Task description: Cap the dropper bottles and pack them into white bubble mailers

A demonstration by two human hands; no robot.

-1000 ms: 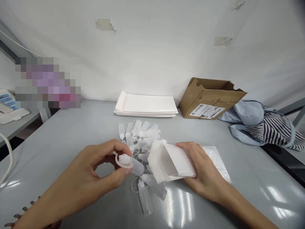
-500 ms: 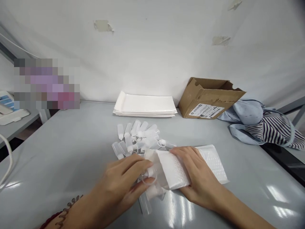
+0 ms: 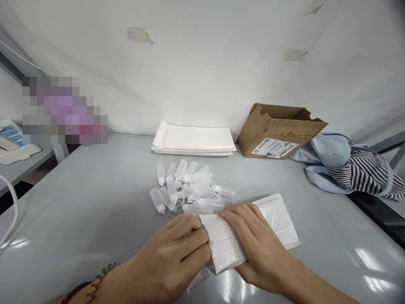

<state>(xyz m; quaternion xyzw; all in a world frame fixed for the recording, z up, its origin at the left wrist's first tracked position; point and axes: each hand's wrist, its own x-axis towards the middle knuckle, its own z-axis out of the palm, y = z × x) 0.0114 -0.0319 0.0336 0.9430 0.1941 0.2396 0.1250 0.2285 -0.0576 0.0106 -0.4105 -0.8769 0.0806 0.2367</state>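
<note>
My right hand (image 3: 256, 242) grips a white bubble mailer (image 3: 223, 242), its fingers over the top and thumb beneath. The mailer's far end (image 3: 278, 219) lies on the table to the right of that hand. At the mailer's left end is my left hand (image 3: 177, 253), with its fingers curled and pressed in. Whatever those fingers hold is hidden. Some clear plastic (image 3: 201, 278) shows below them. Just beyond both hands lies a loose pile of small translucent squeeze bottles (image 3: 198, 190) with white tips; some have caps on ring straps.
Behind the bottles, a stack of flat white mailers (image 3: 196, 139) rests by the wall. An open cardboard box (image 3: 284, 133) with a label stands at the back right. Beside it lie a light blue bag (image 3: 330, 152) and striped cloth (image 3: 357, 171). A white cable (image 3: 12, 211) hangs at the left.
The bottle with a ring strap that showed in my left hand is now out of sight. That hand has moved right and down against the mailer; the mailer's near end has dropped slightly.
</note>
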